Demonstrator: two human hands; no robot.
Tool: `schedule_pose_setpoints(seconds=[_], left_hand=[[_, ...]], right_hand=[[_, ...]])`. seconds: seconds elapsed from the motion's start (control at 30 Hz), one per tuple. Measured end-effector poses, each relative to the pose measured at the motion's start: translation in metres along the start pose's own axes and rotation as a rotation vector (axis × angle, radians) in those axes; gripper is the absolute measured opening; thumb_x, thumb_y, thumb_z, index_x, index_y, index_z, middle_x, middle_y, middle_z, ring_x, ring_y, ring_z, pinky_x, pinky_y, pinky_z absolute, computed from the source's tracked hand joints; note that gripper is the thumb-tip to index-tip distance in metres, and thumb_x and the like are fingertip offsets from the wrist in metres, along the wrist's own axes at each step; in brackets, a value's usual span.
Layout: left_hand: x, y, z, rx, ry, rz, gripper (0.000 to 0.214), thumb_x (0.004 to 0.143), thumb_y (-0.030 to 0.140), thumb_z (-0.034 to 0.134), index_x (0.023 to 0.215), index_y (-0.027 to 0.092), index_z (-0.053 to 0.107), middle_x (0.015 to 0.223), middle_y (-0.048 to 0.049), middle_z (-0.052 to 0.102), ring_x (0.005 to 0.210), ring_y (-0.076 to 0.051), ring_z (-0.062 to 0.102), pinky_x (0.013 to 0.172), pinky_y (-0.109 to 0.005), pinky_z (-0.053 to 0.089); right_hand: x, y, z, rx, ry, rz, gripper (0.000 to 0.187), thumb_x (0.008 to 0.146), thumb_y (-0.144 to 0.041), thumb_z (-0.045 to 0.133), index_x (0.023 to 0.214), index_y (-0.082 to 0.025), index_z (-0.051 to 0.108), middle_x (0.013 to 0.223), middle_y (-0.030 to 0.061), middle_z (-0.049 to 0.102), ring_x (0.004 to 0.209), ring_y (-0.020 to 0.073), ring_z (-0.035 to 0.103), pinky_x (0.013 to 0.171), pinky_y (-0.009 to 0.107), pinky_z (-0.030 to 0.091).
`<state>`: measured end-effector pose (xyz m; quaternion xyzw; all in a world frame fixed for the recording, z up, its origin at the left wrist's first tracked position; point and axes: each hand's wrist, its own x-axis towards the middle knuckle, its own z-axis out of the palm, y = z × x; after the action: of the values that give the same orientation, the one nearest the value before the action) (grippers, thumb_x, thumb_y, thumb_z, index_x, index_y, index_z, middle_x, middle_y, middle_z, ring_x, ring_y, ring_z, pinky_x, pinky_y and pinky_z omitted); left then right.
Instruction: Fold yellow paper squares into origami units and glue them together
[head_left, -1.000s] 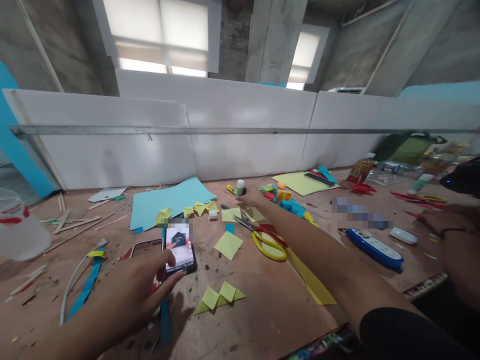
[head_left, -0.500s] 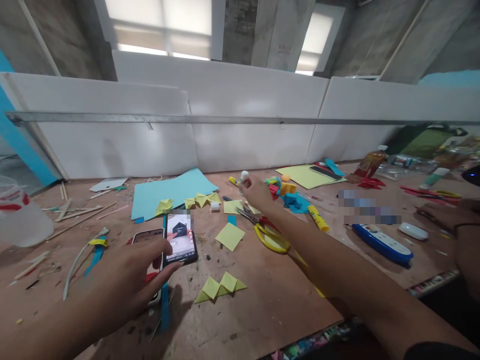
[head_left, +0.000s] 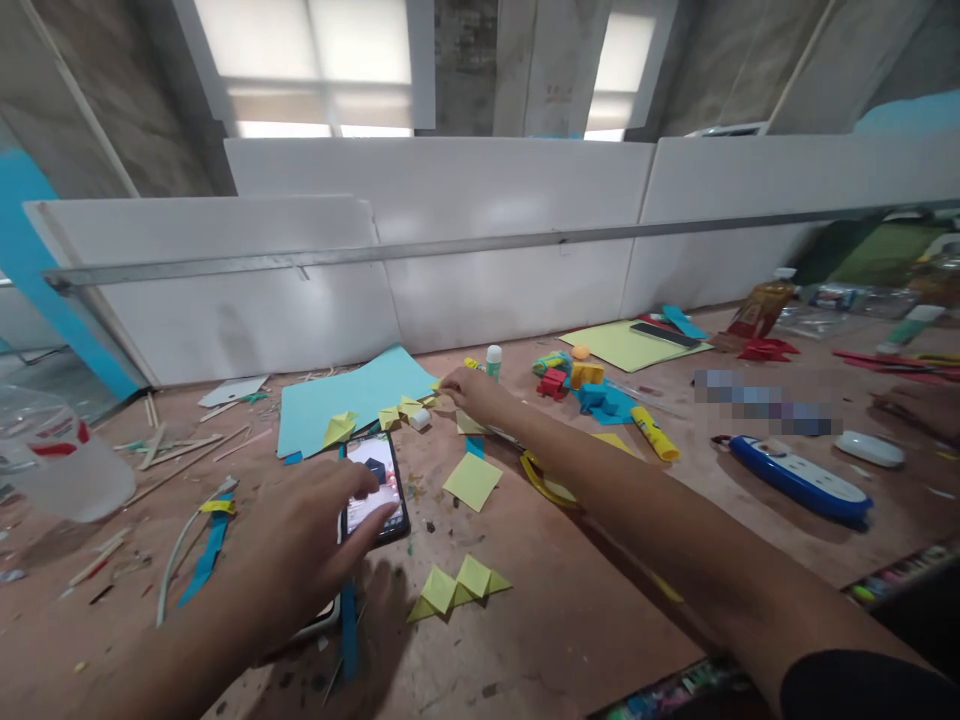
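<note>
My left hand (head_left: 307, 545) is spread over a black phone (head_left: 377, 487) that lies lit on the brown table (head_left: 570, 590). Its fingertips touch the screen, and it grips nothing. The edge of a second phone (head_left: 319, 628) shows under that hand. My right hand (head_left: 471, 394) is stretched far forward. Its fingertips are pinched together at a row of small folded yellow paper pieces (head_left: 409, 408) on the edge of a light blue sheet (head_left: 352, 392). Just right of that hand a white-capped glue stick (head_left: 493, 360) stands upright, free of it.
Yellow-handled scissors (head_left: 546, 482) lie partly under my right arm. Nearby are a yellow paper square (head_left: 472, 480) and folded yellow triangles (head_left: 457, 586). A clear plastic cup (head_left: 64, 462) sits far left, and a blue-and-white device (head_left: 799, 482) right. Another person's hand (head_left: 919, 410) rests at the right edge.
My right hand has let go of the glue stick, which now stands alone, and has moved left to the folded yellow pieces. My left hand stays on the phone.
</note>
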<state>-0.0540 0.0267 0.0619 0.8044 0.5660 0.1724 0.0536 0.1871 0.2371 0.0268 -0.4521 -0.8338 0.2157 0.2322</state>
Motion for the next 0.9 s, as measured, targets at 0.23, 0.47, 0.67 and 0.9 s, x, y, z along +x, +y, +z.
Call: schedule_pose_setpoints(seconds=[0.23, 0.47, 0.67, 0.9], left_hand=[[0.009, 0.012, 0.011, -0.654, 0.138, -0.146, 0.058, 0.089, 0.051, 0.069, 0.139, 0.025, 0.052, 0.118, -0.009, 0.071, 0.105, -0.028, 0.069, 0.09, -0.044, 0.056], [0.004, 0.022, 0.018, -0.763, -0.01, -0.168, 0.023, 0.091, 0.04, 0.068, 0.088, 0.018, 0.073, 0.073, -0.0013, 0.07, 0.067, -0.016, 0.065, 0.064, -0.028, 0.052], [0.002, -0.003, 0.024, -0.723, 0.022, -0.221, 0.027, 0.091, 0.045, 0.069, 0.084, 0.019, 0.071, 0.072, -0.0002, 0.067, 0.067, -0.015, 0.061, 0.061, -0.026, 0.048], [-0.01, -0.006, 0.035, -0.762, -0.134, -0.262, 0.029, 0.093, 0.049, 0.068, 0.085, 0.021, 0.069, 0.077, 0.0018, 0.064, 0.071, -0.014, 0.056, 0.062, -0.024, 0.044]], right_hand=[[-0.091, -0.064, -0.005, 0.39, -0.041, -0.227, 0.033, 0.094, -0.024, 0.07, 0.123, -0.021, 0.055, 0.087, -0.0001, 0.072, 0.076, 0.015, 0.072, 0.073, 0.029, 0.061], [-0.15, -0.09, 0.005, 0.379, 0.065, -0.213, 0.024, 0.091, -0.034, 0.073, 0.109, -0.02, 0.064, 0.099, 0.0041, 0.072, 0.082, 0.0162, 0.068, 0.071, 0.028, 0.053], [-0.161, -0.095, -0.003, 0.037, -0.402, 0.052, 0.019, 0.082, -0.039, 0.08, 0.091, -0.022, 0.077, 0.089, 0.0028, 0.073, 0.081, 0.0209, 0.066, 0.063, 0.028, 0.042], [-0.166, -0.103, 0.012, 0.11, -0.438, 0.066, 0.007, 0.085, -0.021, 0.077, 0.09, -0.021, 0.074, 0.093, 0.0026, 0.072, 0.089, 0.0199, 0.064, 0.071, 0.027, 0.042]])
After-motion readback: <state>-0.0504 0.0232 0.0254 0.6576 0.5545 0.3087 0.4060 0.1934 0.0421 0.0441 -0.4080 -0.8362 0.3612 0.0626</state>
